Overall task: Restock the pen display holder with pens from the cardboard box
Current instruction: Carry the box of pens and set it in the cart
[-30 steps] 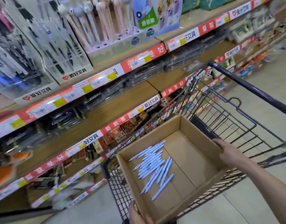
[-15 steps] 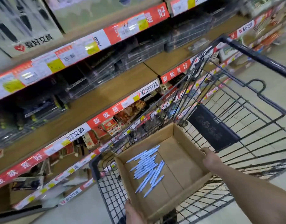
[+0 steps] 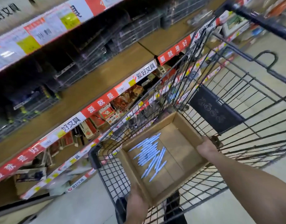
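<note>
In the head view, we are holding the cardboard box [image 3: 181,147] inside the wire shopping cart [image 3: 236,110], with our hands apart. The right hand [image 3: 207,147] is clamping the box's right wall. The left hand [image 3: 135,202] is gripping its near corner, fingers hidden underneath. The pale blue pens [image 3: 148,152] are lying loose in a heap on the box floor, toward its left wall. We are judging the box light but floppy, best carried by opposite walls. The pens look stiff, slick and prone to rolling, so pinching a small bundle mid-barrel should serve. We are not finding the display holder among the blurred shelves left of the box.
</note>
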Demonstrator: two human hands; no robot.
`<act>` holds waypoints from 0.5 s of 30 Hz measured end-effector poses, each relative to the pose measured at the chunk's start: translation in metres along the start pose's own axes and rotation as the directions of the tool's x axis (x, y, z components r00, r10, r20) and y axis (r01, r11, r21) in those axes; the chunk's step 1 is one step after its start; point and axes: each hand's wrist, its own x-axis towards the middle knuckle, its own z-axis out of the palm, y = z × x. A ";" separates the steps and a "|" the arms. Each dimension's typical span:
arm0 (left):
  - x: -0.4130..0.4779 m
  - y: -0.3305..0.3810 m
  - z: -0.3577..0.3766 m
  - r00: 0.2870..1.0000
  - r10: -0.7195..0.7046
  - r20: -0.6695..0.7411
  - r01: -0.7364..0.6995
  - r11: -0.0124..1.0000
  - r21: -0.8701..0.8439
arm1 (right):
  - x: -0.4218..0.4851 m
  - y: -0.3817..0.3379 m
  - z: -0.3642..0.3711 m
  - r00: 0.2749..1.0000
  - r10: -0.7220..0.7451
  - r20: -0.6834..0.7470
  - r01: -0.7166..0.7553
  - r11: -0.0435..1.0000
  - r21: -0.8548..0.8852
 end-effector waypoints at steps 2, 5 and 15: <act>-0.009 0.007 -0.014 0.997 0.066 -0.040 -0.065 0.998 0.026 | -0.025 -0.009 0.001 1.000 0.006 -0.007 -0.007 1.000 -0.019; -0.010 0.016 -0.033 0.986 0.158 -0.061 -0.145 0.974 0.173 | -0.064 -0.016 0.017 0.996 0.020 0.093 -0.027 0.996 0.085; 0.025 0.065 -0.043 0.881 0.458 0.121 -0.467 0.797 0.382 | -0.100 0.001 0.145 0.939 0.198 0.282 -0.319 0.807 0.497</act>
